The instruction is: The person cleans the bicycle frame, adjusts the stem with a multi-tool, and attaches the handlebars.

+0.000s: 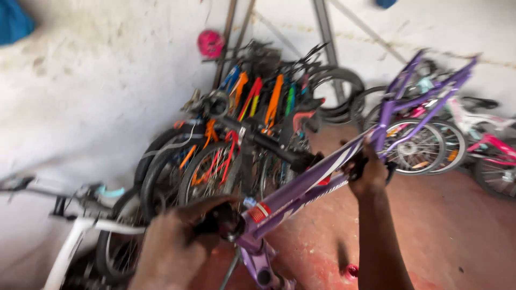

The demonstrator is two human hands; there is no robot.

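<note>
Against the pale wall at the far left stood a white bicycle [75, 236]. Beside it, the left hand [172, 244] clenched the head end of a purple bicycle frame [317, 180] held above the red floor [457, 231], while the right hand [368, 172] grasped its tubes farther along, before the stacked bicycles [247, 129].

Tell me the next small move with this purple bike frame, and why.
Probably lower the purple frame gently toward the red floor, keeping it level. The left hand grips its head-tube end and the right hand grips mid-frame, so it hangs in the air, close to the stacked bikes behind.
</note>
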